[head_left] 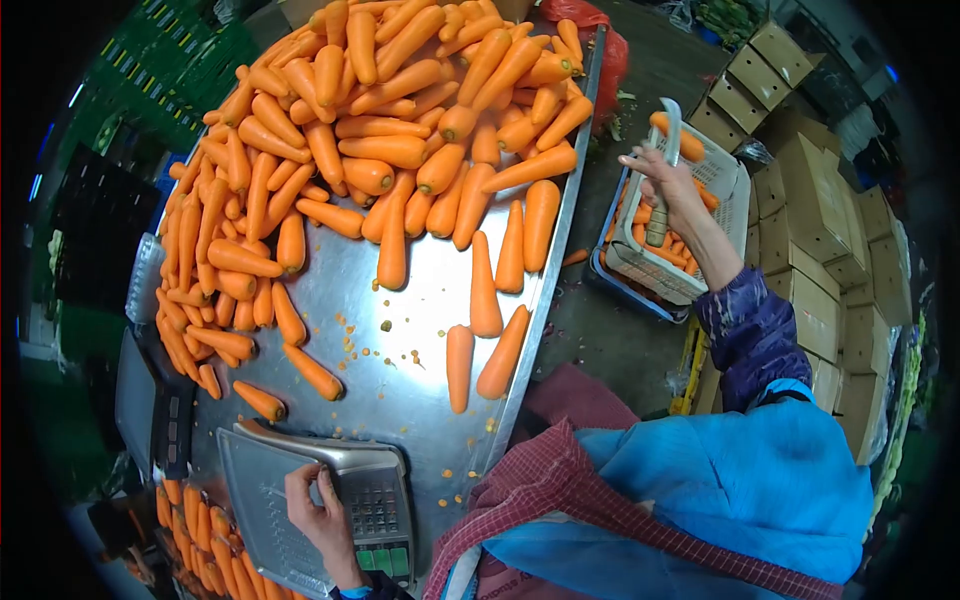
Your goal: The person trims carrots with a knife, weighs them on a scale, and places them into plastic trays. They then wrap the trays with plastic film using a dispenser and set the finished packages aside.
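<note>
My right hand [672,190] grips a knife with a pale curved blade [671,115] and a worn handle [657,226], some of its fingers loosely stretched. It is over a white plastic basket [738,215] of carrots; one carrot [680,138] shows beside the blade. Loosely bent, with the thumb apart and nothing visible in it, my left hand [318,510] is over the tray of a digital scale [375,455]. Beyond the scale, a large heap of carrots [385,150] covers much of the metal table [400,320]. Three carrots lie near its right edge, one being a slim carrot [459,368].
Small orange trimmings [350,345] are scattered over the tabletop. Another scale [150,400] stands at the left, above more carrots [210,545] at lower left. Cardboard boxes [815,200] are stacked on the right. A red plastic bag [610,65] hangs at the table's far corner.
</note>
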A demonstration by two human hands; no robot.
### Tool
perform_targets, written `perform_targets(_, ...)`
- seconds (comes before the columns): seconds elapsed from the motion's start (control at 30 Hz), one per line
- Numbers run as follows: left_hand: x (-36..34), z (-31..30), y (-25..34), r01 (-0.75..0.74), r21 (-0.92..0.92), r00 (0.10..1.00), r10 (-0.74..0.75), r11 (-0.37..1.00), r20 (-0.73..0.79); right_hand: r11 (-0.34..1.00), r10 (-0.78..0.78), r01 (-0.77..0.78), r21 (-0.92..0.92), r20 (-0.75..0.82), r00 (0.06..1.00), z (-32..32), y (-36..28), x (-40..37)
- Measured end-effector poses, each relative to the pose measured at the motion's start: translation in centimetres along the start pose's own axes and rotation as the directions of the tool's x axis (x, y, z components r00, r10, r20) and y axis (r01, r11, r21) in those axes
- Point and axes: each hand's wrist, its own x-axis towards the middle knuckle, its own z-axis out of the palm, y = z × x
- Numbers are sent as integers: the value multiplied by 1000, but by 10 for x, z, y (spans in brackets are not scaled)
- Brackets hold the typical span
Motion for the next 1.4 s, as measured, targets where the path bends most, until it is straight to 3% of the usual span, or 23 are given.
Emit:
perform_targets(0.03, 2, 5, 4, -15, -23, 999, 16, 1000, 30, 993, -82, 81, -90, -6, 997, -1, 1, 5)
perform_targets(0.1, 6, 13, 16, -23, -72, 998, 28, 997, 61, 843, -172, 214, -494, 128, 977, 8, 12, 29)
perform_targets(0.2, 8, 20, 26, -58, -67, 995, 63, 996, 74, 348, -483, 591, -728, 401, 778, 18, 54, 80)
perform_targets(0.27, 6, 22, 28, -50, -48, 996, 54, 998, 76, 374, -461, 624, -686, 447, 767, 29, 67, 94)
perform_targets(0.37, 2, 23, 30, -29, -31, 994, 32, 999, 106, 272, -408, 626, -731, 502, 763, 37, 66, 99)
perform_targets(0.47, 1, 27, 34, -45, -50, 995, 49, 998, 84, 419, -316, 641, -643, 558, 767, 35, 50, 92)
perform_targets(0.53, 2, 33, 39, 10, -87, 996, -2, 996, 85, 588, -181, 477, -653, 468, 865, 40, 47, 70)
perform_targets(0.6, 5, 47, 41, 126, -285, 985, -84, 950, 153, 735, -20, 377, -564, 537, 843, 62, 23, 21)
perform_targets(0.67, 14, 61, 61, 374, -545, 920, -228, 750, 318, 906, 62, 224, -360, 637, 769, 85, 20, -25)
perform_targets(0.73, 22, 82, 70, 443, -709, 894, -212, 549, 394, 947, 158, 106, -304, 723, 672, 106, 42, -57)
perform_targets(0.8, 30, 86, 94, 439, -853, 897, -184, 284, 401, 955, 256, -20, -295, 792, 555, 130, 49, -99)
perform_targets(0.87, 32, 87, 102, 352, -934, 916, -224, 58, 332, 974, 206, -4, -225, 885, 417, 153, 59, -131)
perform_targets(0.93, 27, 75, 92, 291, -953, 939, -213, 77, 270, 955, 289, -36, -293, 904, 313, 169, 56, -152)
perform_targets(1.0, 21, 61, 88, 233, -968, 962, -168, 95, 215, 876, 276, 274, -398, 877, 393, 177, 43, -159)
perform_targets(1.03, 18, 51, 89, 190, -945, 973, -179, 266, 146, 841, 171, 413, -348, 897, 408, 180, 43, -156)
perform_targets(1.07, 16, 45, 89, 149, -891, 981, -174, 428, 80, 801, -68, 571, -178, 921, 383, 185, 40, -159)
perform_targets(1.1, 12, 44, 85, 128, -806, 983, -182, 578, 26, 689, -260, 725, -28, 924, 282, 192, 36, -160)
perform_targets(1.13, 10, 41, 83, 129, -809, 982, -188, 574, 23, 529, -428, 841, 114, 892, 148, 198, 32, -161)
perform_targets(1.17, 8, 37, 81, 84, -714, 989, -148, 695, -27, 528, -424, 842, 113, 894, 145, 202, 27, -165)
perform_targets(1.2, 6, 33, 79, 38, -600, 993, -100, 799, -70, 418, -431, 897, 144, 900, 57, 205, 22, -169)
perform_targets(1.23, 4, 31, 77, 39, -604, 993, -101, 796, -69, 303, -428, 937, 175, 903, -31, 208, 17, -173)
perform_targets(1.3, 0, 26, 74, 48, -494, 993, -94, 868, -68, 221, -411, 961, 166, 910, -62, 216, 7, -183)
perform_targets(1.4, -4, 24, 75, 91, -579, 988, -147, 810, -50, 107, -393, 983, 150, 914, -97, 221, 5, -188)
